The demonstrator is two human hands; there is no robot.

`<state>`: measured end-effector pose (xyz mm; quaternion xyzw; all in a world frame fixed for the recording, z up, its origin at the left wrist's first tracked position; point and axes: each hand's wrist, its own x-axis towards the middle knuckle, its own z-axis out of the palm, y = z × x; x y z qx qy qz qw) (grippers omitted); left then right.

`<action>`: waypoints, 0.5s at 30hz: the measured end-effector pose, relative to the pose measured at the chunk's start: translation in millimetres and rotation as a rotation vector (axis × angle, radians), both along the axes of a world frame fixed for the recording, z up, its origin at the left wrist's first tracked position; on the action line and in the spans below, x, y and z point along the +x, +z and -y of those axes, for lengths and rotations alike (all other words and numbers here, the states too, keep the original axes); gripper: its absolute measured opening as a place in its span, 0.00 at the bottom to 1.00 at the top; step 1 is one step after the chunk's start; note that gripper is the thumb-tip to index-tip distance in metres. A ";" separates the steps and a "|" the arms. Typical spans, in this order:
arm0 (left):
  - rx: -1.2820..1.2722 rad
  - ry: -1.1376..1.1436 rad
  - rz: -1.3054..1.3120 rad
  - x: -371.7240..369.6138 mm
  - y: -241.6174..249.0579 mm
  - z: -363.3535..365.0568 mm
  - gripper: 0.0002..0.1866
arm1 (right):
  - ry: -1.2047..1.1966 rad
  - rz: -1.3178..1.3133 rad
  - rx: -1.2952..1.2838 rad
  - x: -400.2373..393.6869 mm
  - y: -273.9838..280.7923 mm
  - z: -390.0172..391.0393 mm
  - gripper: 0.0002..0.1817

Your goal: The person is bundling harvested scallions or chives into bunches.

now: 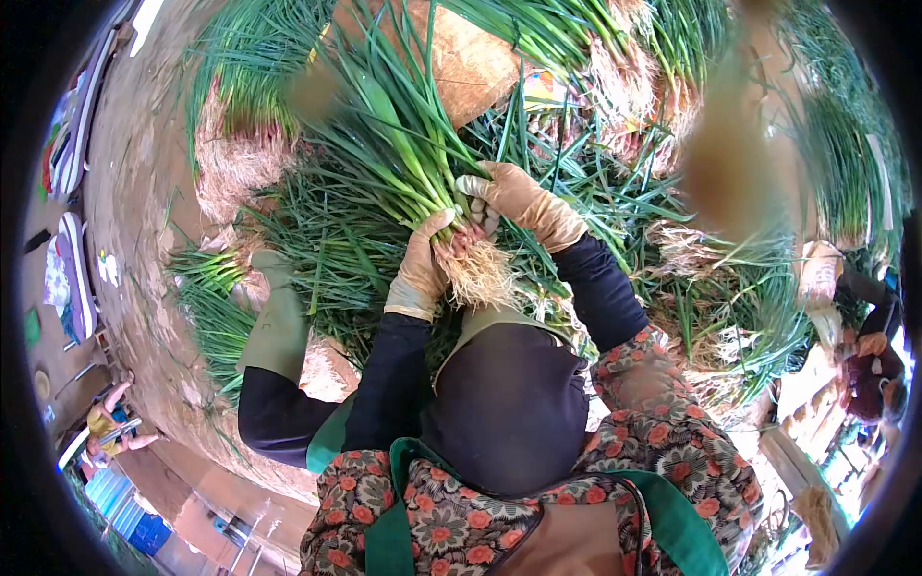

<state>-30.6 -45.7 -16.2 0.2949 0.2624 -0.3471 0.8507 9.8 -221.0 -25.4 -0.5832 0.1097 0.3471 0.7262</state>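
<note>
A bunch of green onions (423,178) is held up in front of my body, its long green leaves pointing away and its pale roots (477,273) hanging toward me. My left hand (420,266), in a pale glove, wraps the near left side of the bunch, thumb across the stems just above the roots. From the right, my gloved right hand (519,200) grips the same stems, fingers curled at the reddish bulbs. Loose green onions (336,245) lie in a heap beneath and around both hands.
Bundled onions with thick roots (245,163) stand at the upper left, and more bundles (615,82) at the upper right. A brown sheet (471,62) lies beyond the bunch. Other people sit at the far right (869,370) and lower left (110,422). Blurred spots cover parts of the view.
</note>
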 end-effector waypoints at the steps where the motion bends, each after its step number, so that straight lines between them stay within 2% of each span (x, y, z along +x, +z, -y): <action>1: 0.002 -0.016 -0.013 0.5 3.6 1.6 0.16 | -0.082 0.091 -0.090 1.3 -5.5 0.1 0.14; 2: -0.133 -0.072 -0.014 1.5 -37.0 -12.9 0.14 | -0.167 0.182 -0.183 3.0 -15.7 1.2 0.14; 3: -0.229 -0.057 0.059 3.5 -6.8 -0.5 0.13 | -0.252 0.271 -0.278 4.1 -28.2 3.4 0.14; 4: -0.283 -0.072 0.071 3.1 -1.0 -5.1 0.13 | -0.369 0.206 -0.273 10.8 -35.6 8.4 0.12; 5: -0.341 -0.088 0.093 6.4 4.8 -10.0 0.14 | -0.357 0.211 -0.277 10.3 -40.7 18.8 0.13; 7: -0.456 0.024 0.154 9.4 34.6 -13.1 0.21 | -0.107 0.342 -0.376 0.9 -32.4 27.2 0.15; 8: -0.459 0.014 0.229 16.2 46.2 -14.4 0.25 | 0.134 0.512 -0.554 -6.5 -64.1 32.8 0.19; 9: -0.463 0.011 0.313 23.7 54.3 -14.2 0.29 | 0.555 0.386 -0.784 -6.7 -5.6 28.8 0.23; 11: -0.446 0.031 0.317 29.8 56.3 -13.7 0.34 | 0.880 0.629 -0.585 -17.2 8.5 50.8 0.27; 12: -0.379 0.022 0.312 34.4 57.2 -12.7 0.31 | 0.862 0.246 -0.502 0.0 47.1 52.8 0.26; 13: -0.436 0.023 0.309 40.0 51.4 -5.3 0.26 | 0.643 0.625 -0.520 12.7 15.2 72.0 0.25; 14: -0.356 0.023 0.291 41.6 49.5 -0.3 0.24 | 0.347 0.816 -0.794 27.6 15.0 88.9 0.22; 15: -0.276 0.021 0.274 43.7 47.9 4.6 0.22 | 0.161 0.722 -1.036 49.8 16.7 107.3 0.21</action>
